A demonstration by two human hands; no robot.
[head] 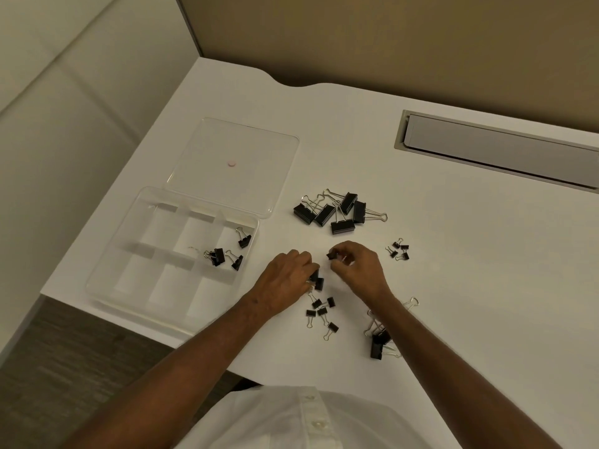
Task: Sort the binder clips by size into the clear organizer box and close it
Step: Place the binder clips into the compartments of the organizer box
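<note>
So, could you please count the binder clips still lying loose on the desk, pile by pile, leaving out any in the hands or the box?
Large clips, far pile: 5
Tiny clips, right cluster: 4
Small clips, near the left hand: 5
Clips by the right forearm: 2 or 3, partly hidden
Total: about 16 or 17

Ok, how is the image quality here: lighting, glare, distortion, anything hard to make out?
Head view: dim, warm, even light with soft shadows; wide-angle bending curves the desk edges; the clear box and lid nearly vanish against the white top; clips read sharply; what the left hand and right hand pinch is small and slightly soft.
</note>
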